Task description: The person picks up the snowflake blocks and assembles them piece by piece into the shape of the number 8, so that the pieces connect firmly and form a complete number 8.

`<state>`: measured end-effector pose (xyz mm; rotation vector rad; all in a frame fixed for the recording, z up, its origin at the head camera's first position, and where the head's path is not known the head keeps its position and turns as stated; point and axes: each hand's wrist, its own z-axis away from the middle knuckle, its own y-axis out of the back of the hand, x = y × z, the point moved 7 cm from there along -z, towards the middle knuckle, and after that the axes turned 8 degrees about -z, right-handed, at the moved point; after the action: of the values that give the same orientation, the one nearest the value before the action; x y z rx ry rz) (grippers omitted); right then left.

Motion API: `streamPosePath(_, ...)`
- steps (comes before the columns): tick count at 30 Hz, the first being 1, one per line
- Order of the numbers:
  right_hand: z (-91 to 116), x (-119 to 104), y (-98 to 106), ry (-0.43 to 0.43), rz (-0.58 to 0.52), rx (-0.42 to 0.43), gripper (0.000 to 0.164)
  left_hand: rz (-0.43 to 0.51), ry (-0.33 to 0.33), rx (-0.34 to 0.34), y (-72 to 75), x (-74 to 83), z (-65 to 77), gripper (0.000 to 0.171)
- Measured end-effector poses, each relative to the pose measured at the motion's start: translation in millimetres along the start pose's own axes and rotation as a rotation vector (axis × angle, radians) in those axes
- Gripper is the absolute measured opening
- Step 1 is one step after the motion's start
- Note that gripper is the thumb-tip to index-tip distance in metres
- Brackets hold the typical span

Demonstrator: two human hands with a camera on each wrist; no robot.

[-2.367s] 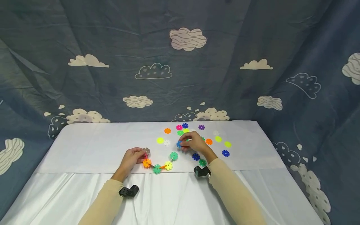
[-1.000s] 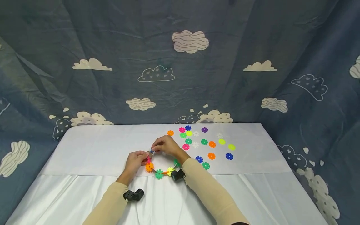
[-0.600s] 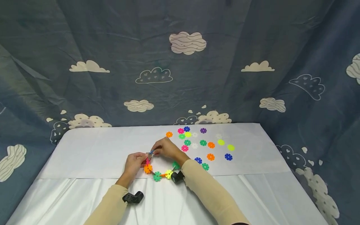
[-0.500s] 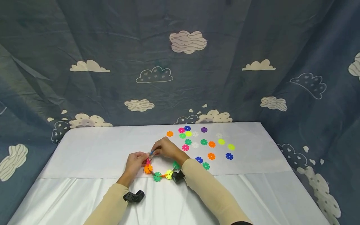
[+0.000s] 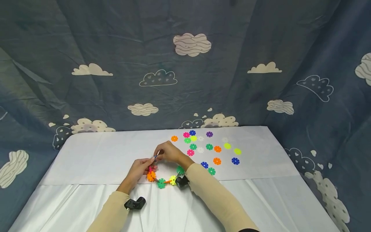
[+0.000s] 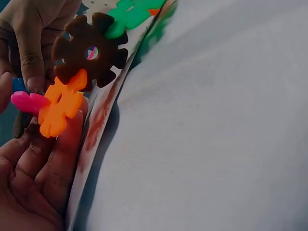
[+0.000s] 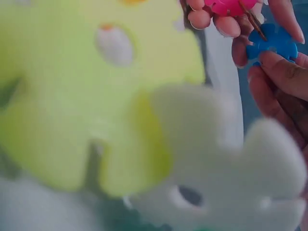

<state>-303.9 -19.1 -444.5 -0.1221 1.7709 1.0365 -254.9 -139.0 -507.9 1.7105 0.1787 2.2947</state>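
My left hand [image 5: 139,170] grips the end of a curved chain of interlocking plastic snowflake discs. At that end, a brown disc [image 7: 253,21] shows edge-on between the fingertips. Beside it is a pink disc [image 6: 29,102], then an orange disc [image 6: 65,108] and a larger-looking brown disc [image 6: 77,55]. My right hand [image 5: 169,152] pinches a blue snowflake disc [image 7: 284,41] against the brown disc's edge, thumb flat on its face. How deep the slots mesh is hidden by fingers. The chain runs on through a green disc [image 5: 161,183] and a yellow disc [image 5: 172,180] under my right wrist.
Loose discs lie scattered beyond and right of my hands, among them a pink disc [image 5: 190,152], an orange disc [image 5: 217,161] and a dark blue disc [image 5: 235,161]. The white-covered table [image 5: 95,158] ends at a cloud-printed curtain [image 5: 116,87].
My right hand has carried the blue disc left from the loose discs to the chain's end at my left hand. Lately both hands stay together there, with small finger shifts.
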Motion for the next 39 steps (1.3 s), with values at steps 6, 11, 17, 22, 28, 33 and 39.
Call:
streamPosePath(6,15,16,19,-0.091,0.019,0.062,0.018,0.025,0.015,-0.036,-1.2,0.2,1.3,0.045)
streamPosePath(11,45,48,56,-0.257,0.064,0.196,0.018,0.026,0.020,-0.059,2.8,0.5,0.9,0.048)
streamPosePath(17,80,80,79,-0.493,0.172,0.249,0.026,0.015,0.034,-0.058,6.2,-1.9,2.5,0.046)
streamPosePath(22,92,89,79,-0.530,0.178,0.230,0.028,0.032,0.037,-0.077,2.7,-0.5,2.7,0.044)
streamPosePath(28,95,93,80,-0.571,0.177,0.247,0.023,0.082,0.059,-0.088,-0.8,0.1,-0.4,0.047)
streamPosePath(33,96,94,78,-0.588,0.179,0.251,0.025,0.184,0.079,-0.099,-5.1,0.0,0.8,0.050)
streamPosePath(39,96,95,79,-0.568,0.105,0.280,0.025,0.305,0.072,-0.116,-13.8,1.0,3.5,0.045)
